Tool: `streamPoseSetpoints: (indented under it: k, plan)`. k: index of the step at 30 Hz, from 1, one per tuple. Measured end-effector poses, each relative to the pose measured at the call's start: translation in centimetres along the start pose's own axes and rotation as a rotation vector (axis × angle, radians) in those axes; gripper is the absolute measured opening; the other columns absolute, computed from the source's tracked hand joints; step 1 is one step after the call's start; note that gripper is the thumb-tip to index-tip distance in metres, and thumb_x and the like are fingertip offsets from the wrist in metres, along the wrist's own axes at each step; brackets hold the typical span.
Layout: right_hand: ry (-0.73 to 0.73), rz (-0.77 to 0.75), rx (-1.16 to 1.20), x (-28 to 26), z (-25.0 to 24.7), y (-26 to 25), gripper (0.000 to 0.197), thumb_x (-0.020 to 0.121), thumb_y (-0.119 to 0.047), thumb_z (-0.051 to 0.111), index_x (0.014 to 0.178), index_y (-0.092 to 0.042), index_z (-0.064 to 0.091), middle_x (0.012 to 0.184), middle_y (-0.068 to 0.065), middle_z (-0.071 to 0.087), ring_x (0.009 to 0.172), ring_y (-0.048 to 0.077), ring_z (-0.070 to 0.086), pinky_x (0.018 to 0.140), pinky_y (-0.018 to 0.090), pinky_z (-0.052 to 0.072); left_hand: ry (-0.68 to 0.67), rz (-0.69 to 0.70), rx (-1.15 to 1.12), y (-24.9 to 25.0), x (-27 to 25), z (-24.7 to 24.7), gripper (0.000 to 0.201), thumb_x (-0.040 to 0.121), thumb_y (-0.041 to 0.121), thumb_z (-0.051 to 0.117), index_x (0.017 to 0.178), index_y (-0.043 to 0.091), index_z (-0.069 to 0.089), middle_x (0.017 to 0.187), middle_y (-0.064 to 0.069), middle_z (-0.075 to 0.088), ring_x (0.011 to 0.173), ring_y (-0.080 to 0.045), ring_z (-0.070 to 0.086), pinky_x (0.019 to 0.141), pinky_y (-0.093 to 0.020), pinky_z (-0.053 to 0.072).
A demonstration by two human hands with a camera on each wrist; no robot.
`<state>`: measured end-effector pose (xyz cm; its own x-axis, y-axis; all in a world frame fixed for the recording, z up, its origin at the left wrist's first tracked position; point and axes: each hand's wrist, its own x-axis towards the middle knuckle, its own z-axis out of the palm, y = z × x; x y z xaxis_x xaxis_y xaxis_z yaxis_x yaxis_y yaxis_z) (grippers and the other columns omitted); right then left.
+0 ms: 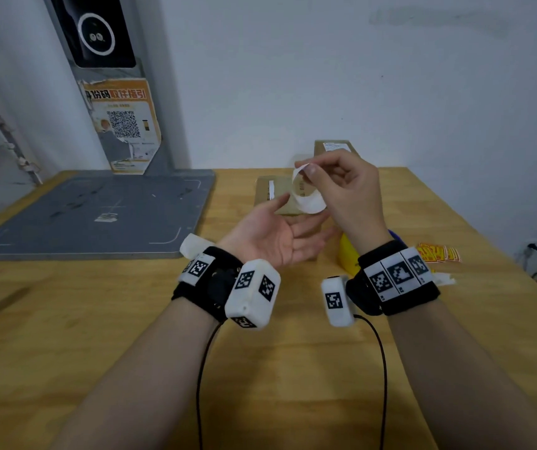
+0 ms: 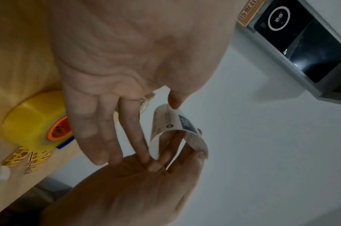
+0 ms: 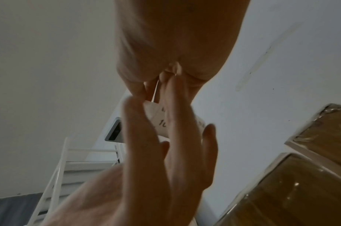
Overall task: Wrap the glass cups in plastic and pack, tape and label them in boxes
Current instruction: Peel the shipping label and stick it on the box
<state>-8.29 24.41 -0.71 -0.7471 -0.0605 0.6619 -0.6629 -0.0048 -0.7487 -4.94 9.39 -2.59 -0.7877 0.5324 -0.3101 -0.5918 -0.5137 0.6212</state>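
Head view puts the curled white paper shipping label (image 1: 306, 198) in the air between my hands, above the brown cardboard box wrapped in clear tape (image 1: 288, 196) that lies on the wooden table (image 1: 130, 319). My right hand (image 1: 342, 193) pinches the label's upper edge between thumb and forefinger. My left hand (image 1: 267, 235) lies palm up with fingers straight and relaxed, and its thumb tip touches the label's lower curl. I judge this to be the labelling step: the label looks to be off its backing, or coming off it, and not yet stuck down. The next move calls for flattening the curl and laying it squarely on the box top without letting the sticky side fold on itself.

On the label, the left wrist view shows a dark band with white digits that may read 103; the small print is too fine to read. A second taped box (image 1: 337, 149) near the wall already carries a label. A yellow roll of packing tape (image 2: 34, 120) has an orange core whose print I cannot read. The orange poster with a QR code (image 1: 124, 125) bears Chinese characters.
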Motion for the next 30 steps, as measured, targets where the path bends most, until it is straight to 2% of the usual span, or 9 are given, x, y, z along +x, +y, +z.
streamPoseSetpoints:
  k: [4, 7, 12, 14, 18, 20, 23, 27, 30]
  plan:
    - [-0.016, -0.046, 0.012, -0.5, -1.3, 0.3, 0.006, 0.094, -0.002, 0.069, 0.096, 0.001, 0.073, 0.099, 0.004, 0.08, 0.095, 0.019, 0.076, 0.084, 0.033, 0.059, 0.052, 0.104, -0.056, 0.2, 0.1, 0.1, 0.04, 0.091, 0.034, 0.062, 0.113, 0.001, 0.062, 0.096, -0.009, 0.071, 0.094, -0.034, 0.074, 0.078, -0.042, 0.064]
    - [-0.035, -0.07, 0.041, -0.8, -2.0, 0.5, 0.008, 0.093, 0.003, 0.069, 0.101, 0.002, 0.072, 0.101, 0.008, 0.079, 0.1, 0.021, 0.075, 0.086, 0.029, 0.058, 0.065, 0.145, -0.133, 0.4, 0.4, -0.2, 0.033, 0.092, 0.024, 0.067, 0.11, -0.004, 0.063, 0.09, -0.012, 0.065, 0.084, -0.029, 0.073, 0.078, -0.041, 0.064]
    - [-0.056, -0.02, 0.15, -1.3, -2.7, 1.0, 0.037, 0.089, 0.012, 0.061, 0.115, -0.014, 0.065, 0.101, 0.011, 0.078, 0.105, 0.029, 0.073, 0.09, 0.042, 0.059, 0.216, 0.256, -0.011, 2.0, 0.7, -0.7, 0.033, 0.091, 0.011, 0.07, 0.122, 0.002, 0.061, 0.096, -0.014, 0.069, 0.072, -0.02, 0.069, 0.072, -0.035, 0.064]
    - [-0.007, 0.049, 0.186, -1.2, -2.9, 1.2, 0.031, 0.09, 0.007, 0.062, 0.113, -0.014, 0.068, 0.098, 0.01, 0.079, 0.103, 0.029, 0.074, 0.087, 0.047, 0.06, 0.296, 0.303, 0.13, 2.9, 0.5, -0.8, 0.033, 0.093, 0.01, 0.07, 0.125, 0.006, 0.061, 0.098, -0.012, 0.074, 0.072, -0.018, 0.071, 0.065, -0.028, 0.062]
    - [0.085, 0.244, 0.215, -0.6, -2.9, 1.8, 0.032, 0.088, -0.001, 0.077, 0.117, -0.012, 0.069, 0.105, 0.013, 0.073, 0.092, 0.017, 0.073, 0.069, 0.033, 0.059, 0.388, 0.39, 0.519, 4.0, -0.1, -0.3, 0.032, 0.094, 0.009, 0.071, 0.124, 0.008, 0.064, 0.096, -0.007, 0.078, 0.073, -0.015, 0.072, 0.056, -0.023, 0.055]
    - [0.062, 0.283, 0.15, -0.2, -2.8, 2.3, 0.044, 0.083, -0.003, 0.082, 0.121, -0.021, 0.067, 0.115, 0.012, 0.068, 0.088, 0.013, 0.073, 0.065, 0.031, 0.06, 0.414, 0.438, 0.733, 4.4, -0.1, 0.1, 0.03, 0.094, 0.007, 0.071, 0.123, 0.009, 0.067, 0.098, -0.005, 0.079, 0.075, -0.014, 0.073, 0.058, -0.023, 0.055]
    - [-0.014, 0.343, 0.02, 0.1, -2.9, 2.6, 0.051, 0.079, -0.006, 0.086, 0.122, -0.026, 0.066, 0.11, 0.002, 0.071, 0.085, 0.008, 0.074, 0.063, 0.034, 0.062, 0.451, 0.472, 0.911, 5.2, 0.0, 0.3, 0.03, 0.093, 0.015, 0.075, 0.122, 0.01, 0.069, 0.107, -0.006, 0.079, 0.087, -0.018, 0.076, 0.067, -0.026, 0.06]
    - [-0.092, 0.492, -0.021, -0.2, -2.8, 2.9, 0.016, 0.085, -0.01, 0.083, 0.099, -0.016, 0.077, 0.091, 0.003, 0.079, 0.085, 0.019, 0.078, 0.06, 0.034, 0.061, 0.487, 0.532, 0.98, 6.7, 0.1, 0.3, 0.022, 0.099, 0.03, 0.068, 0.11, 0.011, 0.071, 0.095, -0.003, 0.079, 0.087, -0.017, 0.076, 0.069, -0.03, 0.062]
    - [-0.086, 0.55, 0.036, -0.2, -2.6, 3.0, 0.01, 0.089, -0.008, 0.079, 0.098, -0.01, 0.077, 0.099, 0.009, 0.078, 0.089, 0.024, 0.078, 0.062, 0.04, 0.064, 0.536, 0.626, 1.142, 8.1, 0.6, 0.3, 0.017, 0.1, 0.032, 0.066, 0.102, 0.016, 0.073, 0.094, 0.002, 0.078, 0.088, -0.013, 0.075, 0.07, -0.029, 0.061]
